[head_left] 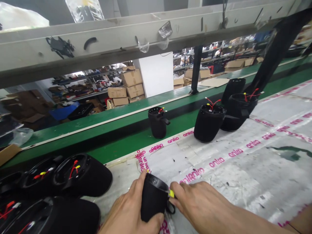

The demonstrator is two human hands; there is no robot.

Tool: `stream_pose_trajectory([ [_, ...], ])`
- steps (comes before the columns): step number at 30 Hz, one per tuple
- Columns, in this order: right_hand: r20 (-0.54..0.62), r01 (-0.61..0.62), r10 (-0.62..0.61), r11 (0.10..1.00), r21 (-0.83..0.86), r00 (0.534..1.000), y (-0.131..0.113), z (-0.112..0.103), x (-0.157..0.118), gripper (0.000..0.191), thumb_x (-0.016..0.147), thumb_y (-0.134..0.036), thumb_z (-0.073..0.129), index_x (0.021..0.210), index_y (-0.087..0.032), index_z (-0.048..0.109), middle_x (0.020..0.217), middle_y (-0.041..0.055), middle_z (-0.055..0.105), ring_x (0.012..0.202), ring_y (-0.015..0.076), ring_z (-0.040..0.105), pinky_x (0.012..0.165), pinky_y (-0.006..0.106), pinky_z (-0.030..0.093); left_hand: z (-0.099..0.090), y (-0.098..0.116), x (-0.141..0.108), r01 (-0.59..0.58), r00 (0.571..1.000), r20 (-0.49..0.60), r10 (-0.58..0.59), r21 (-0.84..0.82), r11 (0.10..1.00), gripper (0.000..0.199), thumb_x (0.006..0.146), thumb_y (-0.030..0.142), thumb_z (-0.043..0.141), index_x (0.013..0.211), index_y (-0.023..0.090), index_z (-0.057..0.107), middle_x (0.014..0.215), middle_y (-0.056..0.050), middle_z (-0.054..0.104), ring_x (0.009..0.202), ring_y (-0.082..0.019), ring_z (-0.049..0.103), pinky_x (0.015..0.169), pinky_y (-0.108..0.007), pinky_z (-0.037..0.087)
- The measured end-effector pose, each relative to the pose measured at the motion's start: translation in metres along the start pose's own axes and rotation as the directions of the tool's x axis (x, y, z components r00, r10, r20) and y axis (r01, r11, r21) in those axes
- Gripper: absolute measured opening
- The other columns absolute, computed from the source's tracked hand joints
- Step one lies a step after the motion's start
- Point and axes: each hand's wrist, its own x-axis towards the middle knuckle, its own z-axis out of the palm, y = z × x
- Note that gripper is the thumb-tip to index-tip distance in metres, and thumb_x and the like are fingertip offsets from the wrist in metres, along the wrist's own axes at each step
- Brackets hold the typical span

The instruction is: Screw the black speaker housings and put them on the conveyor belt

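Note:
In the head view, my left hand [133, 208] wraps round a black cylindrical housing [154, 198] at the bottom centre, thumb in front and fingers along its left side. The housing's open top faces up, tilted a little. At its right rim, my right hand [192, 198] pinches a yellow connector [171, 193] between thumb and fingers. A black strap loop [170, 208] hangs below that hand. Any wire behind the connector is hidden.
Several black housings with red wires [85, 175] lie at the lower left. More housings [210, 122] stand at the right, and one [158, 123] is on the green belt [126, 143]. A grey beam [109, 35] crosses above. Pink-printed tape [216, 162] runs over the table.

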Motion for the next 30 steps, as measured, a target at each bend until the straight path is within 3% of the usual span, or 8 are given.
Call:
stream_pose_trajectory([
  [6, 0.089, 0.037, -0.039, 0.999, 0.022, 0.995, 0.004, -0.004, 0.012, 0.010, 0.095, -0.010, 0.043, 0.096, -0.015, 0.053, 0.066, -0.0001, 0.064, 0.050, 0.0188, 0.061, 0.047, 0.034, 0.033, 0.006, -0.003, 0.009, 0.051, 0.999, 0.008, -0.051, 0.005, 0.999, 0.094, 0.072, 0.034, 0.063, 0.155, 0.018, 0.023, 0.142, -0.010, 0.055, 0.114, -0.030, 0.063, 0.101, -0.040, 0.048],
  [11, 0.113, 0.049, -0.055, 0.998, 0.049, 0.992, 0.006, -0.007, 0.024, 0.012, 0.091, -0.007, 0.046, 0.098, -0.014, 0.053, 0.067, 0.0004, 0.064, 0.051, 0.0172, 0.060, 0.046, 0.033, 0.031, 0.009, -0.008, 0.014, 0.070, 0.997, 0.036, -0.068, -0.043, 0.997, 0.094, 0.070, 0.035, 0.064, 0.154, 0.017, 0.024, 0.141, -0.012, 0.055, 0.115, -0.030, 0.063, 0.100, -0.038, 0.048],
  [16, 0.157, 0.003, -0.015, 0.997, 0.078, 0.987, 0.003, 0.023, 0.027, 0.007, 0.091, -0.016, 0.055, 0.091, -0.019, 0.049, 0.061, -0.0029, 0.062, 0.045, 0.0186, 0.058, 0.044, 0.035, 0.024, 0.011, -0.013, 0.014, 0.077, 0.996, 0.036, -0.077, -0.020, 0.997, 0.095, 0.071, 0.037, 0.060, 0.155, 0.011, 0.021, 0.145, -0.017, 0.050, 0.113, -0.034, 0.064, 0.100, -0.042, 0.048],
  [20, 0.138, -0.145, 0.129, 0.983, 0.116, 0.982, -0.003, 0.052, 0.019, 0.020, 0.090, -0.026, 0.064, 0.087, -0.023, 0.044, 0.055, -0.0047, 0.060, 0.043, 0.0225, 0.060, 0.042, 0.033, 0.021, 0.016, -0.013, 0.011, 0.110, 0.994, -0.016, -0.110, -0.012, 0.994, 0.092, 0.073, 0.036, 0.057, 0.155, 0.014, 0.022, 0.150, -0.014, 0.045, 0.105, -0.033, 0.067, 0.104, -0.043, 0.045],
  [24, 0.138, -0.249, 0.231, 0.960, 0.130, 0.963, -0.008, 0.050, 0.013, 0.015, 0.095, -0.027, 0.057, 0.090, -0.024, 0.043, 0.059, -0.0051, 0.061, 0.045, 0.0223, 0.061, 0.043, 0.032, 0.020, 0.017, -0.005, 0.006, 0.125, 0.991, -0.060, -0.123, 0.029, 0.992, 0.091, 0.073, 0.038, 0.056, 0.155, 0.015, 0.023, 0.146, -0.013, 0.051, 0.102, -0.032, 0.069, 0.103, -0.043, 0.046],
  [30, 0.121, -0.137, 0.132, 0.990, 0.034, 0.984, -0.013, 0.051, 0.012, 0.022, 0.093, -0.031, 0.061, 0.088, -0.024, 0.041, 0.060, -0.0054, 0.061, 0.042, 0.0221, 0.060, 0.043, 0.035, 0.018, 0.018, 0.003, 0.005, 0.148, 0.988, -0.057, -0.144, 0.084, 0.985, 0.090, 0.075, 0.039, 0.050, 0.155, 0.011, 0.021, 0.140, -0.017, 0.054, 0.103, -0.035, 0.068, 0.094, -0.045, 0.052],
])
